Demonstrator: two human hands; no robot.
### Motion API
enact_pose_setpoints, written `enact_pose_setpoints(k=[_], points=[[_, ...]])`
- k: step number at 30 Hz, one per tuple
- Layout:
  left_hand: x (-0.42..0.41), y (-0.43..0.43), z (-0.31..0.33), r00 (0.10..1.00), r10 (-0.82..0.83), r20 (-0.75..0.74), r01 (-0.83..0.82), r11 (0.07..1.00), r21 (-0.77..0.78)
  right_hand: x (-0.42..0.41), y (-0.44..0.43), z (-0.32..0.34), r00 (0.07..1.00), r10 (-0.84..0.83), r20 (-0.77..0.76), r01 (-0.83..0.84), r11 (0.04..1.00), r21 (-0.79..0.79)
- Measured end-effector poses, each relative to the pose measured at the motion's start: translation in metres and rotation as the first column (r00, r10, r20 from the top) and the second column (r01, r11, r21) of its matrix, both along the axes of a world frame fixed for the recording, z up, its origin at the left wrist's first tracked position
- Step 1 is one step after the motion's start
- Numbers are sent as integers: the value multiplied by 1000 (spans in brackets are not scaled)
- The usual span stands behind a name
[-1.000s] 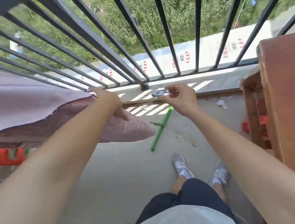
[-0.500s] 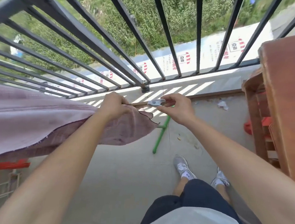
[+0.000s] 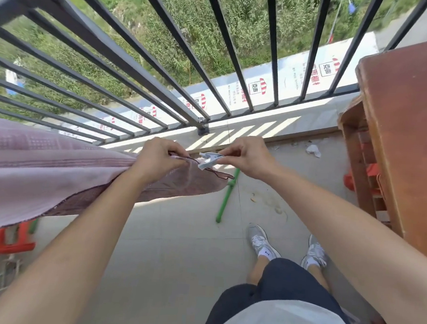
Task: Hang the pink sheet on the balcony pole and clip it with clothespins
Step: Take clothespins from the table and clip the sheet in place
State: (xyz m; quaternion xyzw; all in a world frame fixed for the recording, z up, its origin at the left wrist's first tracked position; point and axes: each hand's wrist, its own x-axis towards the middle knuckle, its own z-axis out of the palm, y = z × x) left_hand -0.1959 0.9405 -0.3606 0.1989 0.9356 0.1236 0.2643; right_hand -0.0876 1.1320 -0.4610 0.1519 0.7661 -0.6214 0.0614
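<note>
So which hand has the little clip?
The right hand pinches the pale clothespin; the left hand has no clip and grips the pink sheet instead.

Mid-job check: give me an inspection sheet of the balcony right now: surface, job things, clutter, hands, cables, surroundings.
Surface: pale balcony floor, sunlit stripes near the railing.
Job's things: pink sheet draped, what carries it is hidden beneath; pale clothespin at its right end, bite unclear.
Clutter: green pipe and white crumpled scrap on the floor; orange stool low at the left, below the sheet.
Hands: left hand grips the sheet's edge; right hand pinches the clothespin.
Cables: nothing seen.
Surroundings: dark metal railing, grass beyond; brown wooden table at the right.
</note>
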Motion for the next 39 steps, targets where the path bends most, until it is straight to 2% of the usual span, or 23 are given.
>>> enact_pose_setpoints(k=[5, 10, 12, 20, 25, 28, 31, 35, 39], points=[[5, 2, 10, 1000, -31, 1, 31, 999, 22, -17, -23, 6, 982, 177, -66, -167, 976, 141], [5, 1, 13, 998, 48, -29, -46, 996, 71, -22, -28, -3, 959, 284, 8, -280, 938, 204], [5, 1, 14, 998, 11, -57, -7, 997, 70, -17, -20, -2, 957, 285, 58, -290, 934, 209], [20, 53, 3, 990, -120, -70, 124, 991, 50, 34, 53, 7, 996, 7, 84, -31, 959, 282], [58, 134, -26, 932, -361, -24, 362, 931, 49, 127, 117, 5, 949, -253, 186, 172, 916, 363], [101, 191, -45, 858, -514, -1, 513, 857, 56, 208, 147, 5, 853, -456, 252, 318, 839, 442], [160, 245, -64, 739, -672, 43, 668, 740, 79, 302, 152, 5, 688, -649, 325, 438, 729, 526], [249, 298, -98, 542, -832, 116, 829, 552, 91, 424, 130, 1, 451, -781, 431, 498, 621, 604], [342, 327, -117, 337, -936, 105, 932, 347, 105, 513, 102, -2, 214, -857, 468, 563, 500, 658]])
